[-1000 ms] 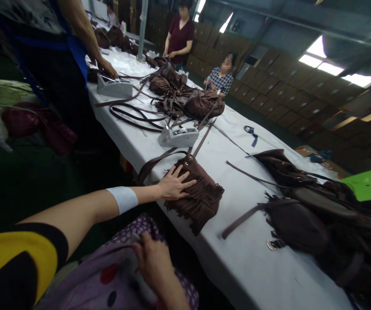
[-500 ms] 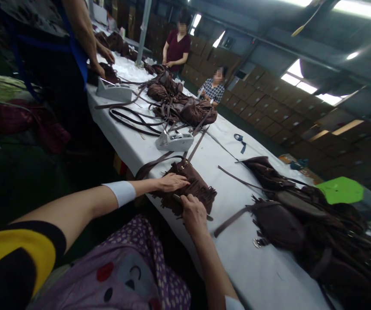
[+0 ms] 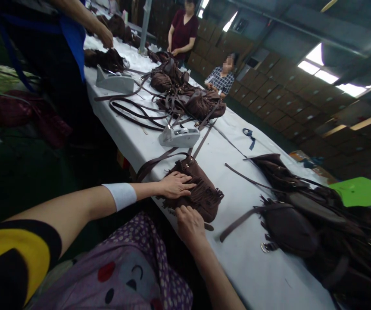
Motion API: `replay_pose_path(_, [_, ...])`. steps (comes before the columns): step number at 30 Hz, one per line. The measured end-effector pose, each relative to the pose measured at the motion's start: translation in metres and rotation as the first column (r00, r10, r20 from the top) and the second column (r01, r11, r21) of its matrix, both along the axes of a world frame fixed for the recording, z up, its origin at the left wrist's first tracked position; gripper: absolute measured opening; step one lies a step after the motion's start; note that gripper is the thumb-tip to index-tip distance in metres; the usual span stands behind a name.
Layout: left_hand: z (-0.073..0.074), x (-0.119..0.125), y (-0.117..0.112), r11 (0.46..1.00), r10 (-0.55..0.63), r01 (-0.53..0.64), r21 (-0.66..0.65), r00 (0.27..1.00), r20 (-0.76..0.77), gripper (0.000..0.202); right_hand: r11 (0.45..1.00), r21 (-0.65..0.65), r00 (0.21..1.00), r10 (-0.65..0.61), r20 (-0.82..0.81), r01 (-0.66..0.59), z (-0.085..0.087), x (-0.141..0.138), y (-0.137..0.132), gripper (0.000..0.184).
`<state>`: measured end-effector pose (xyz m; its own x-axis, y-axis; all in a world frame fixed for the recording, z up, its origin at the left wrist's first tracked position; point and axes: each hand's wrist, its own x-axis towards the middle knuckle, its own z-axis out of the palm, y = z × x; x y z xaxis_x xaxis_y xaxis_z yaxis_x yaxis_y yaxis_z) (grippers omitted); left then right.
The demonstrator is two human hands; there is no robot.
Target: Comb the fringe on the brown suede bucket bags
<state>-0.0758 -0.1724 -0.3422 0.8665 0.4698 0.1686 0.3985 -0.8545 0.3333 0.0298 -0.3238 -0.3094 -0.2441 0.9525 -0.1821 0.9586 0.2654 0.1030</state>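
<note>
Both hands on a brown fringed bag (image 3: 206, 193) at the near edge of a long white-covered table (image 3: 253, 262)
A white wristband (image 3: 120, 196) circles the left forearm; the left hand (image 3: 175, 186) lies flat, fingers spread, on the soft, suede-like fringed bag, whose strap (image 3: 159, 161) loops toward a grey tape dispenser (image 3: 179, 136). The right hand (image 3: 188, 221) presses at the bag's lower fringe, knuckles up, fingertips hidden against the bag, so whether it grips anything cannot be told; a thin dark stick (image 3: 208, 226) pokes out beside it, hard to make out. Further right, a dark heap of bags (image 3: 314, 228) with metal rings runs off the picture's edge, lost in shadow
</note>
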Motion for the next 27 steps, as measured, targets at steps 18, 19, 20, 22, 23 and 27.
replay_pose_path(18, [0.000,-0.003,-0.008,0.991,-0.041,0.033,0.133,0.998,0.052,0.069,0.959,0.184,0.942,-0.151,-0.301,0.213,-0.022,-0.021,-0.069,0.028])
replay_pose_path(19, [0.002,-0.003,-0.006,0.995,-0.053,0.050,0.083,0.998,0.038,0.067,0.933,0.248,0.935,-0.180,-0.304,0.261,-0.006,-0.005,-0.057,0.030])
replay_pose_path(20, [0.004,-0.002,-0.004,0.999,-0.051,0.051,0.014,0.998,0.021,0.064,0.912,0.298,0.936,-0.192,-0.296,0.281,0.009,0.010,-0.046,0.032])
replay_pose_path(22, [0.009,0.002,0.000,0.992,-0.007,0.005,-0.129,1.000,-0.017,0.060,0.895,0.349,0.947,-0.196,-0.254,0.279,0.029,0.030,-0.024,0.034])
replay_pose_path(23, [0.011,0.005,0.002,0.983,0.027,-0.032,-0.178,0.999,-0.032,0.061,0.900,0.345,0.955,-0.197,-0.223,0.267,0.033,0.035,-0.014,0.034])
replay_pose_path(27, [0.012,0.013,0.003,0.977,0.079,-0.087,-0.194,0.996,-0.045,0.061,0.939,0.247,0.967,-0.208,-0.146,0.240,0.022,0.034,0.010,0.027])
